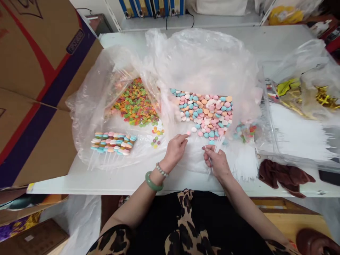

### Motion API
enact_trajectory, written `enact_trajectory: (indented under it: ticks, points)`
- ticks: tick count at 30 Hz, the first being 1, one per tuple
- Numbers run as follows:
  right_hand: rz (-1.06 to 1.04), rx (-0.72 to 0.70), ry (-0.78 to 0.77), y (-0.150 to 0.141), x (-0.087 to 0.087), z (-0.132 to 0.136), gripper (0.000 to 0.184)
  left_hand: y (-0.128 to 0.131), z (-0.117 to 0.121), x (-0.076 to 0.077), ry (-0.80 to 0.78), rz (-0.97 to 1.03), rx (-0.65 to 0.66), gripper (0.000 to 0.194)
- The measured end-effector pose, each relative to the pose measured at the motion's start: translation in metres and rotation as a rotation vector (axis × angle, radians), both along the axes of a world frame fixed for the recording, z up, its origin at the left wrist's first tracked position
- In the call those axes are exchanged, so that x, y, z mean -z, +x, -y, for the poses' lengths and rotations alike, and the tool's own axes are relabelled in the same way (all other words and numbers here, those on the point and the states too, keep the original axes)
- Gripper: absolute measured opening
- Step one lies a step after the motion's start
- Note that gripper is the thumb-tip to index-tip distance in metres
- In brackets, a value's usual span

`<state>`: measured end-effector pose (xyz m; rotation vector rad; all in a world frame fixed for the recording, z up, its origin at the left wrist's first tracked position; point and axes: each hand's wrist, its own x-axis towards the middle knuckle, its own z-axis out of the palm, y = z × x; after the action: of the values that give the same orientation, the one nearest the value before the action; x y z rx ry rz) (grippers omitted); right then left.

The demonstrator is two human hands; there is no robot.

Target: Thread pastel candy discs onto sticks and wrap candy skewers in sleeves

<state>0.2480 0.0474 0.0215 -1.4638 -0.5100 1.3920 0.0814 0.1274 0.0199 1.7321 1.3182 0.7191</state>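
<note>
My left hand (176,149) has its thumb and fingertips drawn together at a round pink candy (188,133) on the plastic sheet. In my right hand (218,161) is a small bunch of thin white sticks (219,143), slanting up and to the right. Just beyond both hands spreads a heap of round pastel candies (208,111) in pink, blue, white and orange. Small fruit-coloured candy rings (138,102) are piled in a clear bag farther left. Several candy skewers (113,143) lie side by side at the left, their sticks pointing toward me.
Loose white sticks (245,163) lie right of my right hand, beside a brown cloth (284,175). A clear tray (273,141) holds more white sticks and gold ties. A large cardboard box (39,88) borders the left side. Blue binders (159,7) stand on the shelf behind.
</note>
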Motion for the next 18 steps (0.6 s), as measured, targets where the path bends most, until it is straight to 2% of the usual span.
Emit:
enact_trajectory:
  ticks: [3, 6, 9, 11, 13, 15, 18]
  points:
    - [-0.032, 0.084, -0.036, 0.019, 0.014, -0.002, 0.027, 0.021, -0.021, 0.018, 0.144, -0.318, 0.132, 0.027]
    - [-0.081, 0.085, -0.072, 0.022, 0.021, 0.0, 0.028, 0.027, -0.027, 0.027, 0.172, -0.457, 0.126, 0.027]
    - [-0.096, 0.074, -0.086, 0.021, 0.021, 0.001, 0.029, 0.022, -0.021, 0.025, 0.189, -0.434, 0.17, 0.022]
    - [-0.106, 0.064, -0.093, 0.022, 0.019, 0.0, 0.029, 0.018, -0.016, 0.021, 0.156, -0.34, 0.23, 0.016]
    - [-0.123, 0.056, -0.092, 0.025, 0.017, 0.0, 0.03, 0.019, -0.017, 0.016, 0.111, -0.221, 0.227, 0.014]
    - [-0.134, 0.055, -0.089, 0.027, 0.017, -0.001, 0.03, 0.026, -0.023, 0.012, 0.117, -0.153, 0.183, 0.016]
    - [-0.136, 0.061, -0.087, 0.027, 0.018, 0.0, 0.03, 0.044, -0.039, 0.013, 0.196, -0.227, 0.21, 0.018]
